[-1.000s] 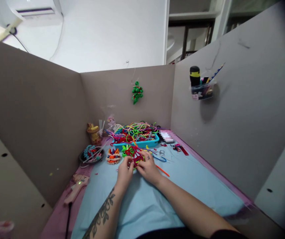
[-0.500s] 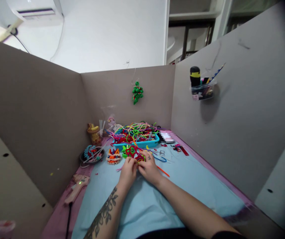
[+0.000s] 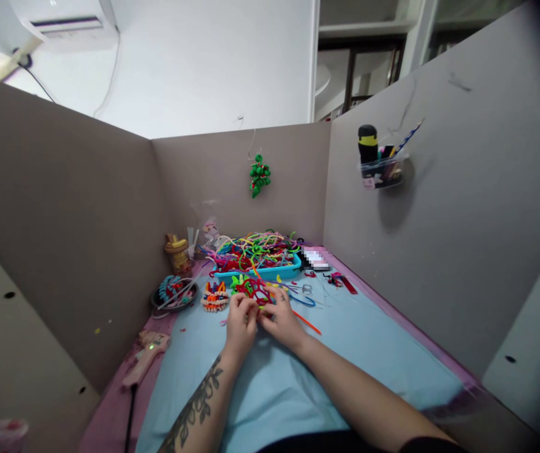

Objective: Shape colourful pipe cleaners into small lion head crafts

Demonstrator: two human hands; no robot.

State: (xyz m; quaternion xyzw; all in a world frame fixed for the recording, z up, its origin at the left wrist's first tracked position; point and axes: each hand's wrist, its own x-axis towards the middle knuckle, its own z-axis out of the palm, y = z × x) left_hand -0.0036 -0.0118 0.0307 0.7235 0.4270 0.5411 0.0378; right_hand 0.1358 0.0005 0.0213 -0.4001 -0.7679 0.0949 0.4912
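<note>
Both hands meet over the cloth around a red pipe-cleaner piece (image 3: 259, 290) with an open, looped shape. My left hand (image 3: 240, 322) is closed at its lower left edge, fingertips pinched together. My right hand (image 3: 281, 319) curls over its right side, thumb and fingers meeting near the left fingertips, where a bit of yellow-green shows. What exactly lies between the fingertips is mostly hidden. A bright green pipe-cleaner figure (image 3: 238, 283) sits just behind, partly covered by the red piece. Left of the hands stands an orange and cream pipe-cleaner piece (image 3: 214, 297).
Beyond the hands, a blue tray (image 3: 279, 271) overflows with coloured pipe cleaners. A dark bowl (image 3: 190, 301) and a glue gun (image 3: 144, 362) with a green light lie left. An orange pipe cleaner (image 3: 308, 323) and blue pipe cleaner (image 3: 303, 302) lie right. Grey partitions (image 3: 439, 207) enclose the table.
The red piece has tilted and turned between my hands, so its loops look more open and less of the green shows. Both hands have shifted only slightly.
</note>
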